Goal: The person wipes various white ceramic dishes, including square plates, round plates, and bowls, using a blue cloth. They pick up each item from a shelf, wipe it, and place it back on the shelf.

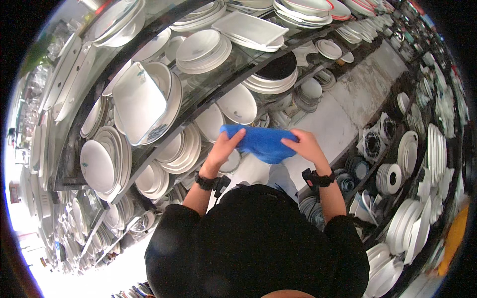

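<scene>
A blue cloth is stretched between my two hands, in front of my body and above the aisle floor. My left hand pinches its left end, thumb on top. The right end is gripped by my right hand, between thumb and fingers. The cloth's middle sags downward. Just beyond my left hand, white oval plates stand on a lower shelf, apart from the cloth as far as I can tell. Each wrist wears a black strap with a small device.
Shelves to the left hold stacked white plates and bowls, a square dish and a rectangular tray. On the right are more racks with white plates and dark bowls. A pale tiled floor runs between them.
</scene>
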A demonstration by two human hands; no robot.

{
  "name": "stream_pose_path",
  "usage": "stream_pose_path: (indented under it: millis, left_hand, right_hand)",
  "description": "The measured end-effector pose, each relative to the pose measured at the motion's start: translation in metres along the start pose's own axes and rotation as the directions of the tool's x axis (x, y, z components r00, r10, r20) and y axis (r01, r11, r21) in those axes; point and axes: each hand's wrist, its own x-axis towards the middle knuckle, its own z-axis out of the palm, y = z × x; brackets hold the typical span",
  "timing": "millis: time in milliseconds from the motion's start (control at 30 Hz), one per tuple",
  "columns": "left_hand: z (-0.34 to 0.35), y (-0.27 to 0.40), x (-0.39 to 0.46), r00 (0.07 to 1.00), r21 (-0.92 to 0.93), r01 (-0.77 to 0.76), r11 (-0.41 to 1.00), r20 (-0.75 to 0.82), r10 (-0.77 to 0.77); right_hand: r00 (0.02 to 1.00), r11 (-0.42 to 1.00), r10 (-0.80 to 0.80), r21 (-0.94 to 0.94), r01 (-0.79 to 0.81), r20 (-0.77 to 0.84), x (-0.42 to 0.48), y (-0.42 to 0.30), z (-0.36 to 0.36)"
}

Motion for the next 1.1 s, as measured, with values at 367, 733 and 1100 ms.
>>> stream_pose_path:
  millis: [367, 733, 1100]
  left_hand:
    - [0.03, -0.026, 0.061, 0.849, -0.107, -0.027, 0.994, -0.528, -0.034]
    - [0.023, -0.042, 0.025, 0.698, 0.1, 0.102, 0.99, -0.716, 0.001]
    - [0.051, -0.025, 0.013, 0.539, -0.163, 0.013, 0.986, -0.83, -0.144]
  right_hand:
    - [0.997, 0.998, -0.017, 0.057, 0.013, 0.07, 0.163, 0.072, -0.12]
    - [0.99, 0.818, 0.142, 0.559, -0.131, 0.024, 0.306, 0.069, -0.164]
    - [0.935, 0.85, 0.288, 0.396, -0.348, 0.206, 0.414, 0.067, -0.166]
